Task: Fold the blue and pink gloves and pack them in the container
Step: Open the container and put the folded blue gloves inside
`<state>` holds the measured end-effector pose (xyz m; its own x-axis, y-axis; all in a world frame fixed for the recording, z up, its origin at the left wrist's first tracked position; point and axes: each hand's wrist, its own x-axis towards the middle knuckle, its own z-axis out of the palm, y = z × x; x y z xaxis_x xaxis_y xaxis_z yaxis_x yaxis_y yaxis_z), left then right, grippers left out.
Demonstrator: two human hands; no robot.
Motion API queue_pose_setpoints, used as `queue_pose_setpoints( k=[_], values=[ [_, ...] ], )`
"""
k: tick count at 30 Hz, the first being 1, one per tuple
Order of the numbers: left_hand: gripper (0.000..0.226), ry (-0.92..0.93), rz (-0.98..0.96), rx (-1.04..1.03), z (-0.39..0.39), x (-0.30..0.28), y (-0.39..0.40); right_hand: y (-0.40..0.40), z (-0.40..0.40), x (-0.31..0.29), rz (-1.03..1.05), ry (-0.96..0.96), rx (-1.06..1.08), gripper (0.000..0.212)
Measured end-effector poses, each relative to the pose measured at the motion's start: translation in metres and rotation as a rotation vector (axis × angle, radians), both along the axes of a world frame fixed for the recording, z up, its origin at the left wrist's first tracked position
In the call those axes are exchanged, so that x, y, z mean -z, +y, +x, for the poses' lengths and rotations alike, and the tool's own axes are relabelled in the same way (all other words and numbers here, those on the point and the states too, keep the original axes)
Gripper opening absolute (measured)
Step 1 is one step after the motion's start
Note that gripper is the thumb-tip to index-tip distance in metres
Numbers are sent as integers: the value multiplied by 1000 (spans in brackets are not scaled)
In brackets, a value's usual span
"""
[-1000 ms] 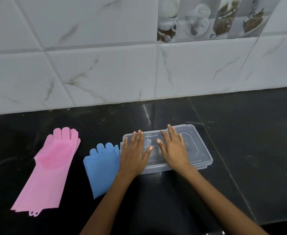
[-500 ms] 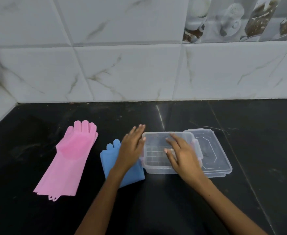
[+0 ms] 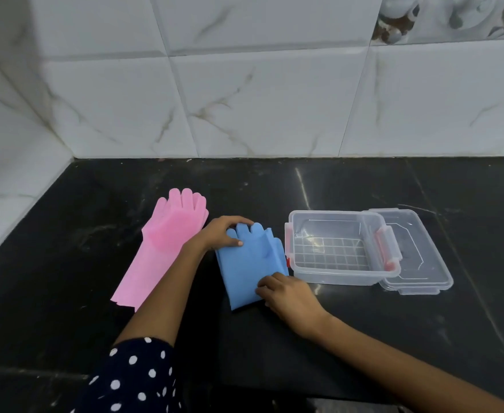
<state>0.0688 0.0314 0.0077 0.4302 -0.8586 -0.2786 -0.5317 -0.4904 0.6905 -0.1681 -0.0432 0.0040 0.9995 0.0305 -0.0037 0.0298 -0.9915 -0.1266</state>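
Blue glove (image 3: pixel 250 260) lies flat on the black counter (image 3: pixel 364 338) at centre frame, finger end toward the wall, cuff end toward the viewer; its right edge sits just beside the container (image 3: pixel 343 251), possibly touching a red clip, cannot tell. It already looks doubled — a second layer shows along the right edge. Left hand (image 3: pixel 218 234) is curled over the glove's finger end, thumb flat on top, fingers wrapped round the far left corner: a loose pinch, not a press. Right hand (image 3: pixel 289 296) rests on the lower right corner at the cuff, fingers bent down onto the material; whether they have lifted an edge cannot be told. Pink glove (image 3: pixel 167 245) lies unfolded at left of centre, bristly scrubbing patch on the palm facing up, partly crossed by the left forearm. Material judged to be silicone or rubber: light, floppy, matte, probably grippy rather than slick, and springy enough that a fold may open again unless held flat. Best hold is likely at the two ends, bringing cuff to fingertips, then keeping a palm on it. Container is clear, rigid plastic, rectangular, grid pattern on the floor, empty and open; its clear lid (image 3: pixel 417 263) lies partly under its right side. Folded width looks close to the container's — fit uncertain.
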Motion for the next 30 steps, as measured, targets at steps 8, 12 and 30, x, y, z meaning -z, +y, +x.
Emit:
queue_pose_setpoints(
  k=[8, 12, 30],
  values=[
    [43, -93, 23, -126, -2, 2, 28, 6, -7, 7, -61, -104, 47, 36],
    [43, -100, -136, -252, -18, 13, 58, 9, -23, 12, 23, -162, 181, 35],
    [35, 354, 17, -82, 15, 15, 43, 41, -13, 17, 869, -124, 848, 50]
  ],
)
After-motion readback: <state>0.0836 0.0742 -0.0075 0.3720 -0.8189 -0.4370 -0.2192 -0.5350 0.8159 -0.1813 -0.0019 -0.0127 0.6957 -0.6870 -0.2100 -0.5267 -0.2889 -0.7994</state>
